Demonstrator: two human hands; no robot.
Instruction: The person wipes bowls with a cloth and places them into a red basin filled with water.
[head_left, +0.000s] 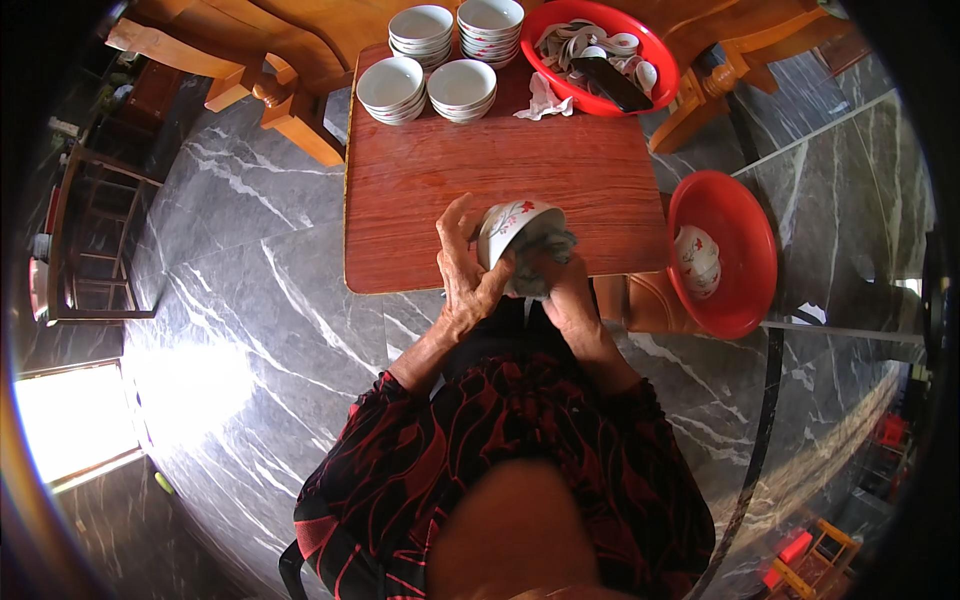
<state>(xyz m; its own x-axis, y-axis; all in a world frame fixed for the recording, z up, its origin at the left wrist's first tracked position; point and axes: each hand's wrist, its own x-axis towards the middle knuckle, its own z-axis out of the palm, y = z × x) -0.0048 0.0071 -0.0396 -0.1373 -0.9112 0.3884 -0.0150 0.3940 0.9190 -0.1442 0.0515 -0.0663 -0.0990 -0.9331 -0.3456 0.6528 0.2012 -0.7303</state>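
A white bowl with red flower decoration (504, 225) is tilted on its side above the table's near edge. My left hand (469, 274) grips it, fingers along the outer wall and thumb near the rim. In my right hand (568, 291) is a grey-green cloth (534, 262), pressed against the bowl's mouth. The cloth hides the bowl's inside and some of my right fingers.
Stacked white bowls (463, 86) stand at the far left of the reddish wooden table (495, 165). Beside them, a red basin (538, 56) holds several spoons and a dark flat object (611, 84); a crumpled white tissue (544, 99) lies near it. Another red basin (739, 277), right, contains bowls (697, 262).
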